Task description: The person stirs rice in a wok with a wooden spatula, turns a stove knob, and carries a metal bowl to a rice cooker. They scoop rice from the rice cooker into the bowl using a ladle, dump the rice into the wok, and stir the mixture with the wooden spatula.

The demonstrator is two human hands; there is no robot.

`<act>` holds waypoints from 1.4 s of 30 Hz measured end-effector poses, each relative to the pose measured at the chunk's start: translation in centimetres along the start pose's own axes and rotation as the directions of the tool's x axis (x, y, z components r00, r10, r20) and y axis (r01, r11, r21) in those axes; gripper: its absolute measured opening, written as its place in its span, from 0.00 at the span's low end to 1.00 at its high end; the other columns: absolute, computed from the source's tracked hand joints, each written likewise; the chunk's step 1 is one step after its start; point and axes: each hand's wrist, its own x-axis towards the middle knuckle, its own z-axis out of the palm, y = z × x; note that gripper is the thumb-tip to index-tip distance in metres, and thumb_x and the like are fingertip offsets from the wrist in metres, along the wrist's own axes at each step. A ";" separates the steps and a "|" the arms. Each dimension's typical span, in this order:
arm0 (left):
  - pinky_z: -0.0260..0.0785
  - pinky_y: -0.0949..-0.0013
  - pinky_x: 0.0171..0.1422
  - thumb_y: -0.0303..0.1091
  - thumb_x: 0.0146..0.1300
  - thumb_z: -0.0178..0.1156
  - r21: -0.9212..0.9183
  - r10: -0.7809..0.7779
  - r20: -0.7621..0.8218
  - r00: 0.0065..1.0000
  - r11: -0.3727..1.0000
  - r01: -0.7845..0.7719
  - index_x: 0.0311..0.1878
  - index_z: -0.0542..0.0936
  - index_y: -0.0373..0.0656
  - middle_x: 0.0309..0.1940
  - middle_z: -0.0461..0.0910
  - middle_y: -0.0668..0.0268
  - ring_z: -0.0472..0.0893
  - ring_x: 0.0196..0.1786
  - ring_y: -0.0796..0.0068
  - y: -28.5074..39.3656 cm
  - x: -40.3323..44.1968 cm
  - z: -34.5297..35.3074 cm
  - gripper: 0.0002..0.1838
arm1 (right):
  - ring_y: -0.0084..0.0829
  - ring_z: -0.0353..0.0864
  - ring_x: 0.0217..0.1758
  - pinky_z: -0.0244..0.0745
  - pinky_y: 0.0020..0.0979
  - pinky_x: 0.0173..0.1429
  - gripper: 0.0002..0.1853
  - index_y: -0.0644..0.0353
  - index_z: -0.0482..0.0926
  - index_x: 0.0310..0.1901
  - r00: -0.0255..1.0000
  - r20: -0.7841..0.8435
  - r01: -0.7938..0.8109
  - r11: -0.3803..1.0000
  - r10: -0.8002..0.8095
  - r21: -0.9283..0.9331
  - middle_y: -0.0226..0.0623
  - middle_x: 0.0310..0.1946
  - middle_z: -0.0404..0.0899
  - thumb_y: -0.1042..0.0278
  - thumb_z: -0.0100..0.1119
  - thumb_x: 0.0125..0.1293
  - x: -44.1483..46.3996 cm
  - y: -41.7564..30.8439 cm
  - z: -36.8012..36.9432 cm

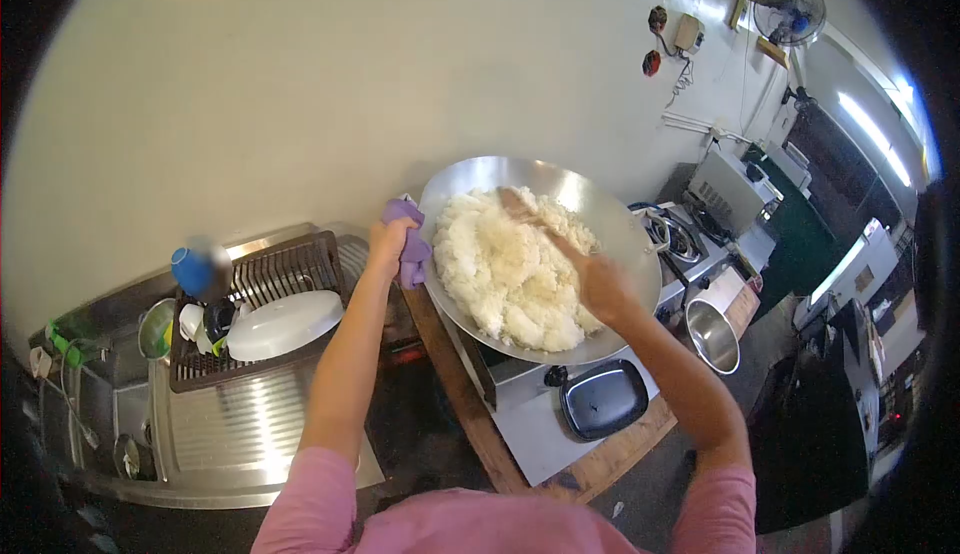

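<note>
A wide metal wok [625,244] full of white rice [500,274] sits on the stove in front of me. My left hand [392,242] is closed around a purple cloth [413,257] at the wok's left rim. My right hand [606,292] grips the handle of a wooden spatula [520,206], reaching over the rice from the right. The spatula's blade touches the rice near the far side of the wok. Motion slightly blurs the right hand.
To the left, a brown dish rack [265,279] with a white dish [285,326] and a blue cup [190,272] stands by a steel sink [240,439]. A black tray [604,400] lies in front of the wok. On the right are a steel pot [712,339] and a burner [672,234].
</note>
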 end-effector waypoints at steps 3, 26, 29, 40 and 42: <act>0.67 0.67 0.29 0.26 0.39 0.60 0.011 0.106 -0.102 0.989 0.994 -0.106 0.28 0.76 0.36 0.22 0.75 0.63 0.75 0.25 0.70 -0.3 -0.3 0.6 0.09 | 0.43 0.80 0.29 0.75 0.42 0.32 0.31 0.51 0.55 0.66 0.999 0.026 -0.040 0.998 0.042 -0.046 0.47 0.26 0.78 0.75 0.43 0.58 1.4 -2.3 4.1; 0.68 0.68 0.40 0.26 0.40 0.60 0.087 0.171 -0.216 0.961 0.984 -0.156 0.39 0.75 0.35 0.33 0.77 0.62 0.76 0.35 0.69 -2.2 0.8 0.9 0.17 | 0.41 0.80 0.31 0.74 0.41 0.33 0.24 0.57 0.65 0.59 0.989 0.147 0.045 0.991 -0.025 -0.128 0.46 0.26 0.78 0.73 0.46 0.57 -0.3 0.8 0.6; 0.68 0.67 0.38 0.26 0.41 0.60 0.117 0.196 -0.237 0.952 0.978 -0.173 0.36 0.76 0.36 0.30 0.77 0.63 0.76 0.32 0.70 -2.8 1.9 0.5 0.14 | 0.41 0.80 0.30 0.74 0.41 0.32 0.20 0.61 0.68 0.53 0.987 0.146 0.104 0.972 -0.073 -0.211 0.44 0.25 0.78 0.71 0.47 0.57 -2.7 -0.8 -5.3; 0.66 0.68 0.33 0.27 0.42 0.60 0.045 0.284 -0.216 0.934 0.959 -0.281 0.27 0.77 0.38 0.25 0.76 0.67 0.74 0.28 0.73 -3.5 2.7 0.3 0.06 | 0.39 0.81 0.28 0.76 0.37 0.28 0.11 0.70 0.72 0.40 0.976 -0.045 0.196 0.954 -0.211 -0.227 0.42 0.21 0.78 0.75 0.50 0.55 2.7 -9.8 2.4; 0.66 0.69 0.33 0.27 0.42 0.60 0.044 0.215 -0.177 0.960 0.977 -0.211 0.28 0.77 0.38 0.25 0.76 0.68 0.74 0.28 0.74 -2.7 1.7 0.3 0.06 | 0.40 0.81 0.29 0.76 0.38 0.28 0.11 0.70 0.73 0.41 0.995 -0.003 0.100 0.979 -0.102 -0.176 0.42 0.22 0.78 0.75 0.50 0.56 1.7 -7.8 3.4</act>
